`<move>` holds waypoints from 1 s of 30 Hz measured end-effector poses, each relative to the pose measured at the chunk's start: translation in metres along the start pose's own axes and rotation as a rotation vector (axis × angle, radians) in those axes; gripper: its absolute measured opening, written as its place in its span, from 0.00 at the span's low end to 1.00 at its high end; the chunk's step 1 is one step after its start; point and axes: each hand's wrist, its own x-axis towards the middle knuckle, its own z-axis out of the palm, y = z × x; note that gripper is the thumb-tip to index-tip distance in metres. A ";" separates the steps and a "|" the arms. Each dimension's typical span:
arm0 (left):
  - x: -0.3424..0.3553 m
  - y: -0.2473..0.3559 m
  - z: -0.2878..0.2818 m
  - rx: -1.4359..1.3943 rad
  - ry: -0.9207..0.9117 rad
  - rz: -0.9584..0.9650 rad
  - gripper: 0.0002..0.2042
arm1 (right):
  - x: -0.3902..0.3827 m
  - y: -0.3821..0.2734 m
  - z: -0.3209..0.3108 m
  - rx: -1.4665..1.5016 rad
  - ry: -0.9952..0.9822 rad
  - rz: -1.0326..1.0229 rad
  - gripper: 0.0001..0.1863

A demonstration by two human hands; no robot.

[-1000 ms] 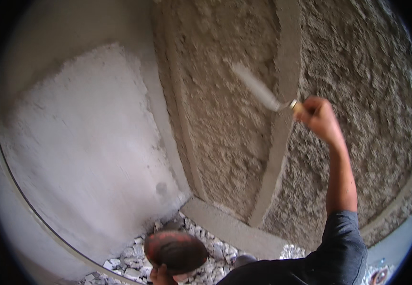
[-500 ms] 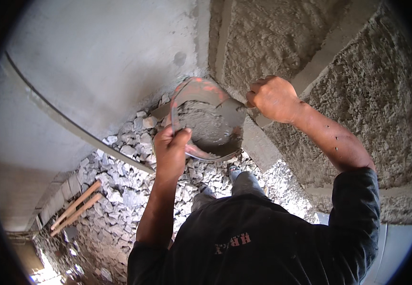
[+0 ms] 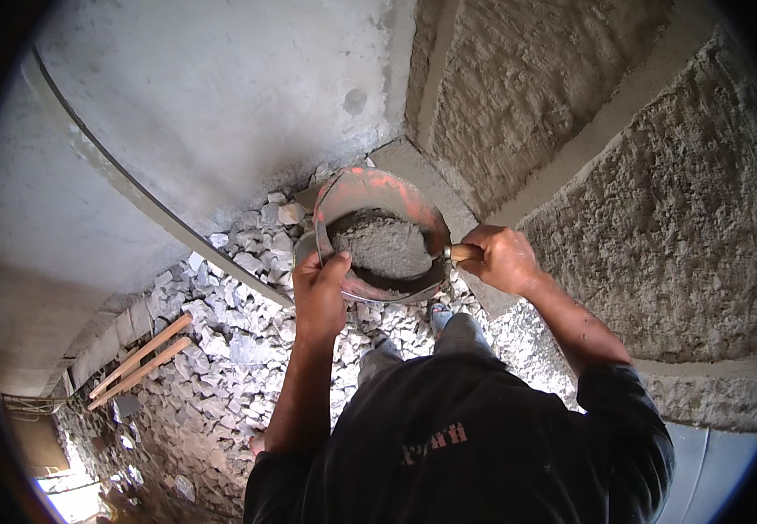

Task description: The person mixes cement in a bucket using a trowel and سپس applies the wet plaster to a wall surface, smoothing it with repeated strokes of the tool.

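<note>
My left hand (image 3: 319, 297) is closed around the near-left rim of a mortar-smeared orange bucket (image 3: 389, 187), thumb over the edge. In my right hand (image 3: 504, 260) is the wooden handle of a trowel (image 3: 465, 252), gripped at the bucket's right side. The trowel's blade is hidden beneath a heap of wet grey mortar (image 3: 385, 244) inside the bucket. Dark inner wall shows around the heap.
Broken stones (image 3: 239, 349) cover the floor around my feet. A smooth grey wall (image 3: 221, 105) rises at the left, with a long straightedge (image 3: 147, 201) leaning there. Rough mortar (image 3: 658, 236) coats the right wall between smooth bands. Two wooden strips (image 3: 143, 360) lie lower left.
My right hand has come down and in from the wall side to the bucket's right rim. The trowel's handle now shows, and mortar is heaped up in the bucket.
</note>
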 end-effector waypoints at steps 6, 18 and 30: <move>0.000 0.012 0.015 -0.049 0.018 0.058 0.05 | 0.007 -0.012 -0.050 -0.127 0.038 -0.084 0.12; 0.020 -0.006 0.020 0.138 0.283 0.161 0.01 | 0.097 0.001 -0.216 0.001 0.171 -0.537 0.13; 0.033 -0.023 0.085 0.067 0.488 0.145 0.16 | 0.252 0.031 -0.587 0.689 0.413 -0.734 0.09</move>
